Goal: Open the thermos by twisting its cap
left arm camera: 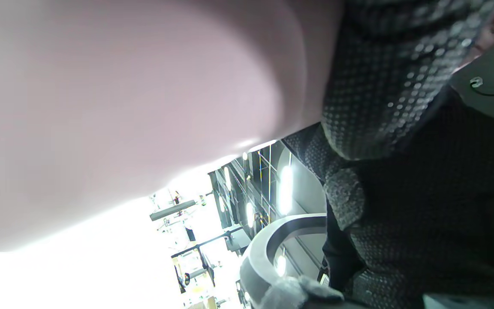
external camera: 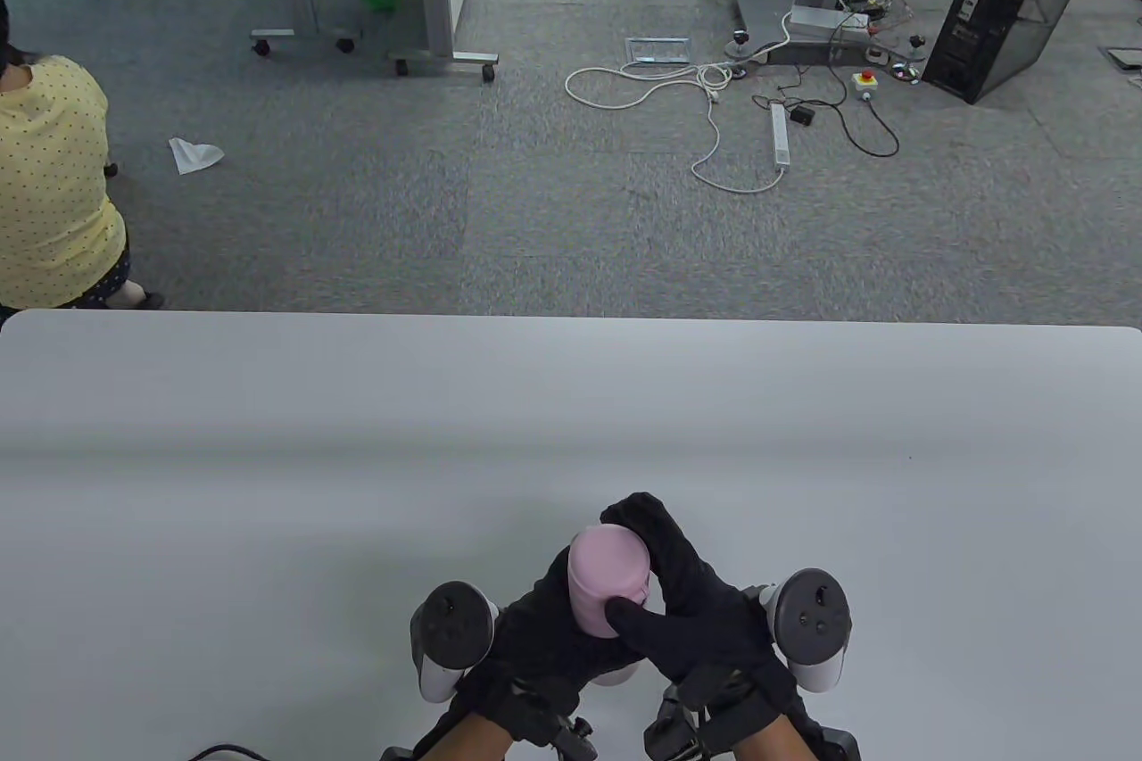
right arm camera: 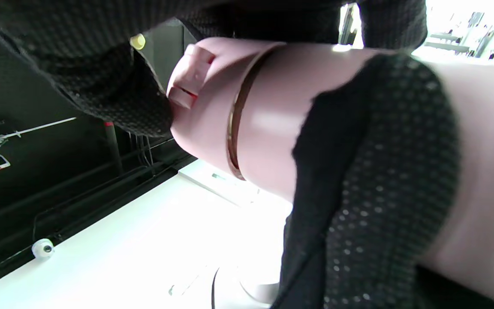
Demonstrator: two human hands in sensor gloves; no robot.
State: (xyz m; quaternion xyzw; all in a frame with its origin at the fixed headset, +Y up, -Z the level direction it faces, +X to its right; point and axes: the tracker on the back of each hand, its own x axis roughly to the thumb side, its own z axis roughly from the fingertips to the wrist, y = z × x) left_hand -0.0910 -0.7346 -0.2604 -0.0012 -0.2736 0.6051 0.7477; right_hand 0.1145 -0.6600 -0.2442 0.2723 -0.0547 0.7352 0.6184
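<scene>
- The thermos (external camera: 608,580), pink and held just above the near edge of the white counter (external camera: 268,458), sat between two black-gloved hands.
- The right hand (external camera: 691,609) was closed over the upper end, fingers curled across the cap (right arm camera: 195,98) and the thumb pressed against the pink side.
- The left hand (external camera: 535,636) was wrapped around the lower body from the other side, steadying it; a tracker (external camera: 452,638) rode on the back of that hand.
- By the look of it, the twist was only getting under way: in the right wrist view the cap sat flush against the body, with only a thin metal ring (right arm camera: 236,124) showing at the seam and no gap or thread exposed.
- Left to do, on that reading: turn the cap until it came free, then lift it off.
- The table view gave the overall layout, both hands on the thermos over the counter, but hid the seam under the fingers.
- The right wrist view alone showed the seam and a raised button or latch (right arm camera: 191,81) on the cap.
- The left wrist view showed little but blurred pink wall (left arm camera: 122,107) filling the frame and dotted glove fabric beside it, which suggested a close hold.
- Beyond the counter lay grey carpet with loose white cables (external camera: 678,83).
</scene>
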